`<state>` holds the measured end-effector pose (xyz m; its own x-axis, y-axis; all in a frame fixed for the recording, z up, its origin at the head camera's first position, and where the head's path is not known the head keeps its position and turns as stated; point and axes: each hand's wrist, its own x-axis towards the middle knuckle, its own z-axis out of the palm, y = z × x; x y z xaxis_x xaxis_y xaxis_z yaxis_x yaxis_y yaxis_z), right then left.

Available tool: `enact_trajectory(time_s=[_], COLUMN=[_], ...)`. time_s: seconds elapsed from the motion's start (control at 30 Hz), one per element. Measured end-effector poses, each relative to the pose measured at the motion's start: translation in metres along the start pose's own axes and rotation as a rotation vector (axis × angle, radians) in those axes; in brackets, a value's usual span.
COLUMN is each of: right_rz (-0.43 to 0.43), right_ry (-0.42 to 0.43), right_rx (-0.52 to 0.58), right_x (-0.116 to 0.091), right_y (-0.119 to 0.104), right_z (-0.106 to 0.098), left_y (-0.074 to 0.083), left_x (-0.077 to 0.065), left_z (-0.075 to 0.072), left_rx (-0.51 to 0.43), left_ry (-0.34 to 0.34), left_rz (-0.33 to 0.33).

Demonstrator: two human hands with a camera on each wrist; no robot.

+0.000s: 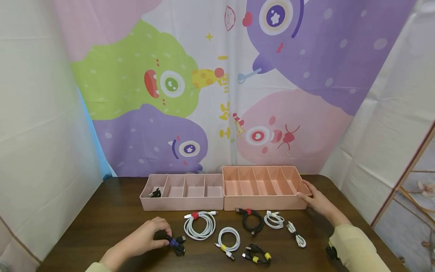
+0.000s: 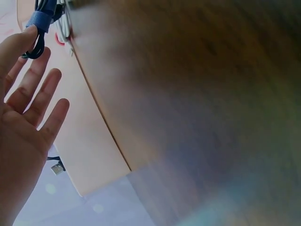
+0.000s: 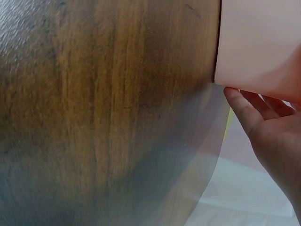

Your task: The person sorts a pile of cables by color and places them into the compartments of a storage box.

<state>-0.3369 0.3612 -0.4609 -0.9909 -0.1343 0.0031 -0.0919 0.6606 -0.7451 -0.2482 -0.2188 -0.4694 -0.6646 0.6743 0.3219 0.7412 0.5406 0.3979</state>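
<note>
In the head view my left hand (image 1: 149, 236) pinches a black USB cable bundle (image 1: 176, 243) wound with a blue-purple strap, low over the table. The left wrist view shows the thumb against the blue strap (image 2: 39, 20), with the other fingers spread. My right hand (image 1: 319, 200) touches the right end of the peach divided box (image 1: 265, 202); in the right wrist view its fingers (image 3: 244, 106) lie fairly straight along the end wall. The mauve divided box (image 1: 183, 204) stands alongside on the left, with a small black cable (image 1: 156, 193) in its leftmost compartment.
Several coiled cables lie before the boxes: a white one with a red strap (image 1: 199, 226), a white one with yellow (image 1: 229, 241), a black one with red (image 1: 251, 221), a black one with yellow (image 1: 256, 255), and plain white ones (image 1: 273, 220). A printed curtain (image 1: 217, 151) hangs behind.
</note>
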Motion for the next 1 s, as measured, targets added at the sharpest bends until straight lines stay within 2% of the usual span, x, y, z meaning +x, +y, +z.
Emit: enact_trajectory(time_s=[0.37, 0.87, 1.0], right_rz=[-0.005, -0.012, -0.013], right_ry=[0.003, 0.006, 0.007], right_rx=[-0.009, -0.01, -0.018], right_x=[0.002, -0.002, -0.002], right_y=[0.002, -0.001, -0.002], right_z=[0.002, 0.001, 0.001], left_y=[0.008, 0.018, 0.019], left_x=[0.001, 0.004, 0.005], left_z=[0.001, 0.007, 0.008], left_rx=[0.042, 0.097, 0.107], left_ry=[0.09, 0.185, 0.201], left_rz=[0.04, 0.067, 0.057])
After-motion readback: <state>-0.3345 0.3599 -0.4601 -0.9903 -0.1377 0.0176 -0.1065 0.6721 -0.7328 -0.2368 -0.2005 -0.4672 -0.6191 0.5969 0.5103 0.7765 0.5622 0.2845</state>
